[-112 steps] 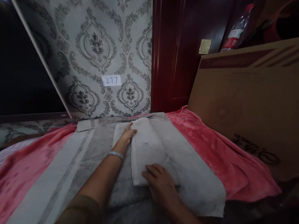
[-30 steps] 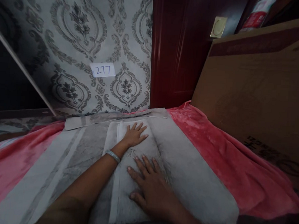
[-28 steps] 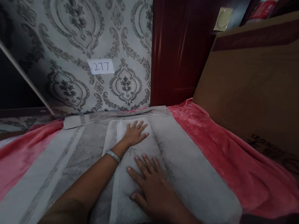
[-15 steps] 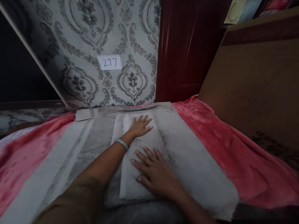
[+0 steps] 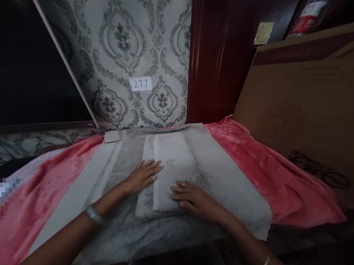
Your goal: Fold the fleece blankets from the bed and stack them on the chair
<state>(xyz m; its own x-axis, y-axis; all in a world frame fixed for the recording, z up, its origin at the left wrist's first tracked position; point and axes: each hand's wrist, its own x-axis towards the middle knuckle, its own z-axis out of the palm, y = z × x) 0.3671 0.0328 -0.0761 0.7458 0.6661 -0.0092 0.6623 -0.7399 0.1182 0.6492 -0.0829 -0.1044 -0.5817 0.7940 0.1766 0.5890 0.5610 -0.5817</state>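
While the left hand (image 5: 143,173) and right hand (image 5: 194,198) rest with fingers extended and slightly spread on the folded cloth (image 5: 176,147), which lies on the larger grey cloth (image 5: 239,194), uneven sideways pressure could skew its folds, and excess friction could wrinkle the fabric beneath

The left hand (image 5: 145,173) and right hand (image 5: 193,198) are bare, the forearms too. A rounded, pale blue-grey bangle (image 5: 94,214) rings one at lower left; a thin, silvery bracelet (image 5: 265,262) circles the other at lower right.
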